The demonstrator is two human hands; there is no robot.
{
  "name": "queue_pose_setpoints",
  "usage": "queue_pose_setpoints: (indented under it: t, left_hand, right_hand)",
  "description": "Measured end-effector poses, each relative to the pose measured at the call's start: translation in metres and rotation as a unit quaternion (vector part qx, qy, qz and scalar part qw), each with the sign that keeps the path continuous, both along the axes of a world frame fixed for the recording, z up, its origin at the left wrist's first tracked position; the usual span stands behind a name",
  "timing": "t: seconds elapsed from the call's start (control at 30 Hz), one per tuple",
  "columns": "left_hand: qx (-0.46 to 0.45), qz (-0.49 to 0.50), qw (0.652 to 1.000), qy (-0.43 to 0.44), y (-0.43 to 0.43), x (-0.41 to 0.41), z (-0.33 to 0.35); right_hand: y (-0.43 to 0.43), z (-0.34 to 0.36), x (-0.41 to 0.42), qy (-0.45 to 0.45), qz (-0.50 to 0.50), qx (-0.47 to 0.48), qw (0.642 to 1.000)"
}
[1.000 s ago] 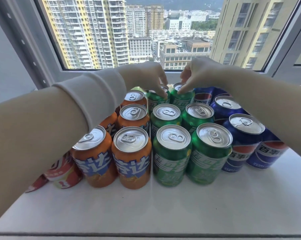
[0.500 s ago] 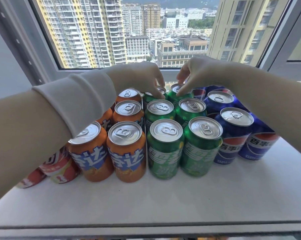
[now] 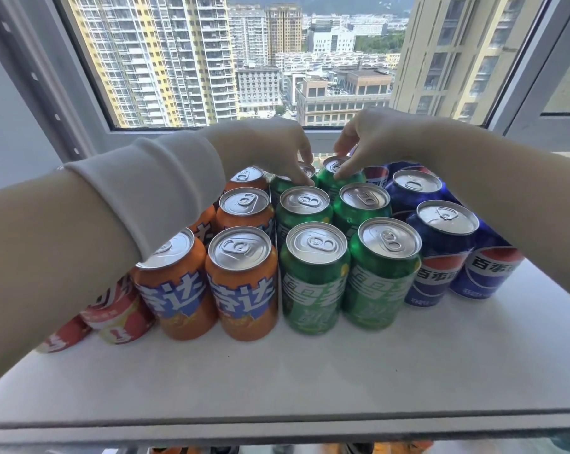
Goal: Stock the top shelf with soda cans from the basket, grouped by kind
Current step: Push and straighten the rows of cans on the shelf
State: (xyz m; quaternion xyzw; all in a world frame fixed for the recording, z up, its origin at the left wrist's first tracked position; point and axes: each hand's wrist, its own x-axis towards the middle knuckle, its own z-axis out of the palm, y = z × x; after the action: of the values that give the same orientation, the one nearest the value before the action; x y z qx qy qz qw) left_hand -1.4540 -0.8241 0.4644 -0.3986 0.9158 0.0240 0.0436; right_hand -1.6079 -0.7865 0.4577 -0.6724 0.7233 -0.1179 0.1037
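Soda cans stand in rows on the white top shelf (image 3: pixel 310 381): orange cans (image 3: pixel 241 283) on the left, green cans (image 3: pixel 313 280) in the middle, blue cans (image 3: pixel 437 253) on the right. Red cans (image 3: pixel 116 309) show under my left forearm. My left hand (image 3: pixel 274 149) reaches to the back row and grips the rim of the rear left green can (image 3: pixel 279 186) from above. My right hand (image 3: pixel 375 139) pinches the top of the rear right green can (image 3: pixel 332 166) beside it. Both rear cans stand upright on the shelf, mostly hidden by the cans in front.
A large window (image 3: pixel 244 60) with a grey frame rises right behind the cans. A bare strip of shelf runs between the front cans and the shelf's front edge (image 3: pixel 277 430). Below that edge, blurred things on a lower level peek out.
Both hands stay on the two rear green cans. The view has tilted slightly, so the shelf's front edge now shows at the bottom.
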Motion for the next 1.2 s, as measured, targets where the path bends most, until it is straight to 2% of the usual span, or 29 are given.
queue_pose_setpoints:
  t: [0.2,0.47,0.57,0.7,0.83,1.0,1.2]
  left_hand:
    - [0.018,0.000,0.999,0.032,-0.004,-0.004,-0.005]
    - [-0.022,-0.087,0.977,0.193,0.049,-0.030,0.006]
    - [-0.033,-0.111,0.976,0.182,0.084,-0.047,0.001]
    - [-0.029,-0.081,0.982,0.170,0.116,-0.069,-0.019]
    - [-0.050,-0.039,0.989,0.135,0.132,-0.083,-0.036]
    - [-0.041,0.001,0.986,0.159,0.138,-0.089,-0.040]
    - [-0.033,0.003,0.987,0.159,0.143,-0.090,-0.031]
  right_hand:
    - [0.007,0.000,0.000,-0.022,0.003,-0.003,1.000]
    - [0.073,0.009,-0.033,-0.077,-0.028,-0.118,0.990]
    - [0.114,0.004,-0.058,-0.084,-0.026,-0.130,0.988]
    - [0.153,-0.017,-0.093,-0.067,-0.021,-0.140,0.988]
    - [0.172,-0.043,-0.116,-0.121,-0.016,-0.149,0.981]
    - [0.166,-0.059,-0.123,-0.182,-0.019,-0.192,0.964]
    - [0.166,-0.060,-0.126,-0.231,-0.035,-0.204,0.951]
